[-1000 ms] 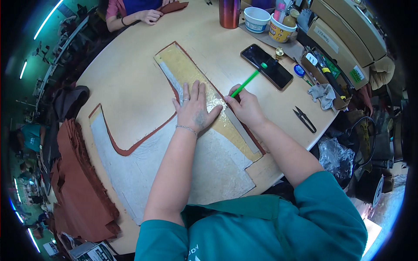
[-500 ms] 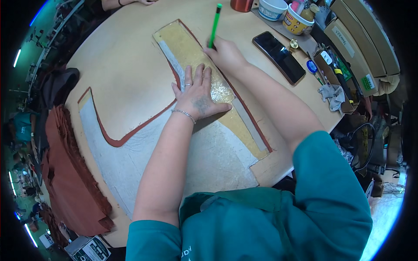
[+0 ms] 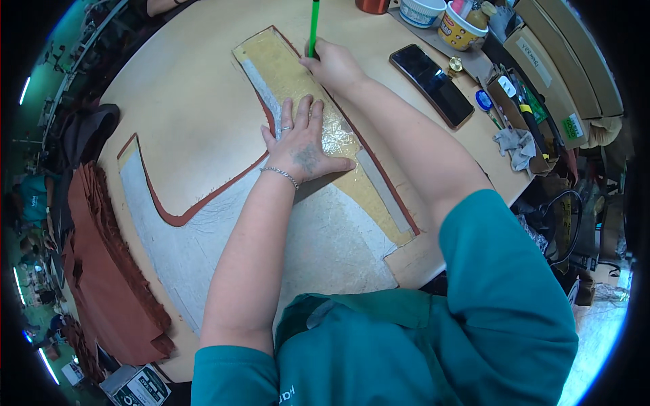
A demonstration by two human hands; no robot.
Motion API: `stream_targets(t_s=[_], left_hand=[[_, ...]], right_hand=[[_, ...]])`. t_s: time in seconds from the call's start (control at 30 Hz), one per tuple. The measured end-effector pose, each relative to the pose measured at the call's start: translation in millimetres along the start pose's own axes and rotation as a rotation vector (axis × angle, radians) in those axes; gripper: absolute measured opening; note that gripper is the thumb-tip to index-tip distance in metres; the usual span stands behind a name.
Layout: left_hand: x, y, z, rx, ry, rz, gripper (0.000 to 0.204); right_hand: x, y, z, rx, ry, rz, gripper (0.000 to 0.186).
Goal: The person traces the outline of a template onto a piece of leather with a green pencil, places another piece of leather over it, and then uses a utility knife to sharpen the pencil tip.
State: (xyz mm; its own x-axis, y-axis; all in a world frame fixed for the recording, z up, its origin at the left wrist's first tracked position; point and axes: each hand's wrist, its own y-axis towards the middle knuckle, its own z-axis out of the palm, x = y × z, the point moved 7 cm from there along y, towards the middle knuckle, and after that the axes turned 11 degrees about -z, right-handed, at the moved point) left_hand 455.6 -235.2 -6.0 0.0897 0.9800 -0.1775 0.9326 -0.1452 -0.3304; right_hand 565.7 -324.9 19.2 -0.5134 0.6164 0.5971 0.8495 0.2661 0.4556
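Note:
A large flat pattern template point(image 3: 325, 233), pale grey with a yellowish taped strip, lies on the table over a reddish-brown piece of fabric or leather point(image 3: 181, 220), whose edge shows as a narrow border. My left hand point(image 3: 303, 145) rests flat on the yellow strip, fingers spread. At the strip's upper right edge, my right hand point(image 3: 336, 66) grips a green pen or marker point(image 3: 314, 30) held upright. Its tip is hidden by the fingers.
A stack of reddish-brown sheets point(image 3: 112, 271) hangs along the table's left side. To the right are a phone point(image 3: 432, 84), a crumpled grey cloth point(image 3: 516, 145), a box of tools point(image 3: 518, 111) and tubs point(image 3: 462, 30). Another person's forearm point(image 3: 162, 5) shows at the far edge.
My right hand with the green pen has moved up and left along the template's edge. The left hand stays pressed on the template; the whole view has shifted slightly.

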Motion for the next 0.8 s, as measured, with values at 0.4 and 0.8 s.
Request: stream_targets(t_s=[0.4,0.8], left_hand=[[7,2,-3,-0.049,0.034,-0.053,0.118],[5,-12,-10,-0.076,0.042,-0.061,0.111]], right_hand=[[37,-104,-36,0.024,0.123,0.131,0.019],[83,-228,-87,-0.11,0.047,-0.085,0.017]])
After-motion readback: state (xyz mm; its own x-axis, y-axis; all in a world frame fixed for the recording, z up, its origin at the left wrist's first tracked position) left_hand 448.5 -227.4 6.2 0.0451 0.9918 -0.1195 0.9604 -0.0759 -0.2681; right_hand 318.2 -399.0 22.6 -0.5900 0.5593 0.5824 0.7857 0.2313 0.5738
